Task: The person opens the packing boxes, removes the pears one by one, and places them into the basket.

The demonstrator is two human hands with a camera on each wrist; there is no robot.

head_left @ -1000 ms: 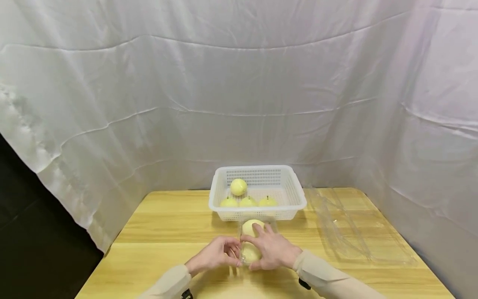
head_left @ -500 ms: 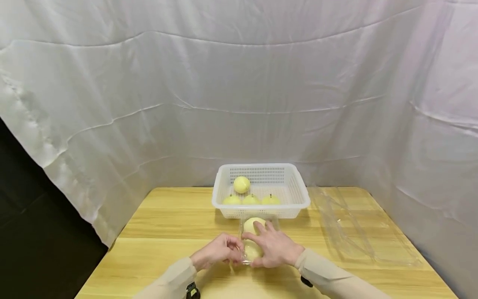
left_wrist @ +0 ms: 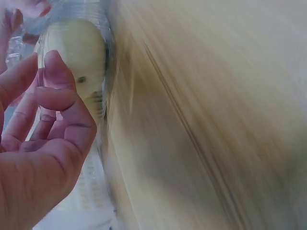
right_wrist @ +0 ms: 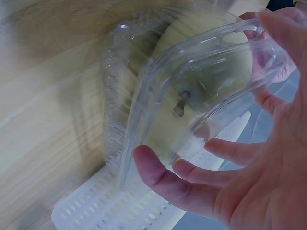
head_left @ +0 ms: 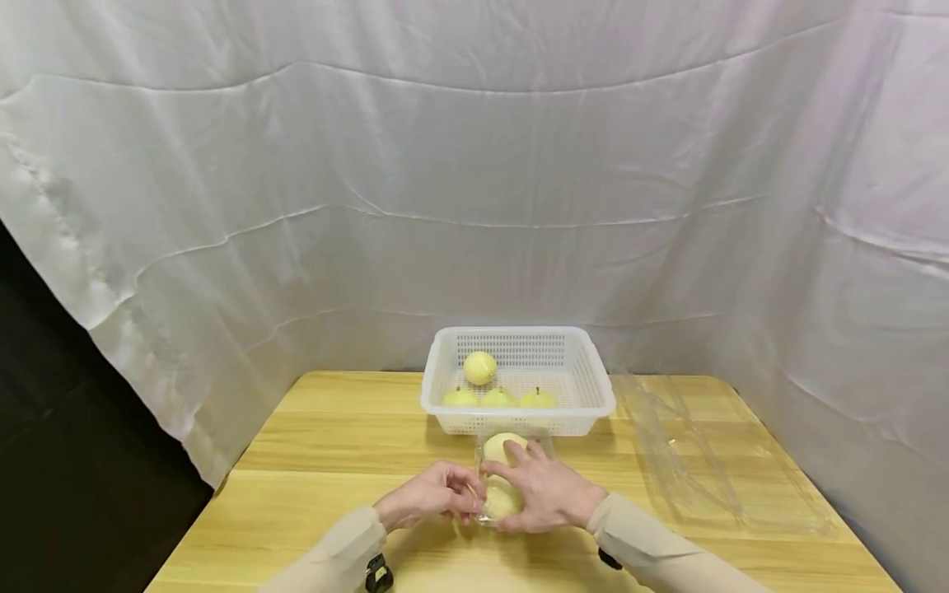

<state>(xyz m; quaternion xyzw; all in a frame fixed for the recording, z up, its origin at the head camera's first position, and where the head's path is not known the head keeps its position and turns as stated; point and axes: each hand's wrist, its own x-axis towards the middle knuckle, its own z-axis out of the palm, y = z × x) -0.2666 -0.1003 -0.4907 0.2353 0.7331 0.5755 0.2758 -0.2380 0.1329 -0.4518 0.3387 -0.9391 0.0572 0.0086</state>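
A clear plastic clamshell box (head_left: 544, 441) with two pale yellow pears inside lies on the table in front of the basket. My left hand (head_left: 437, 496) pinches the box's rim at its near left side; in the left wrist view, thumb and fingertips meet at the clear edge beside a pear (left_wrist: 79, 52). Over the top lies my right hand (head_left: 549, 492), its fingers spread across the lid and the thumb by the near end. The right wrist view shows the lid's edge (right_wrist: 139, 105) slanting over a pear (right_wrist: 211, 67), close to these fingertips.
Behind the box stands a white plastic basket (head_left: 589, 422) holding several yellow pears (head_left: 480, 368). More clear plastic packaging (head_left: 689, 461) lies on the wooden table (head_left: 311, 461) at the right. White cloth (head_left: 474, 206) hangs behind and at the sides.
My left hand has moved slightly right to the box's rim, and its fingers have closed from loosely parted to a pinch. The right hand stays over the lid, and the view has shifted slightly.
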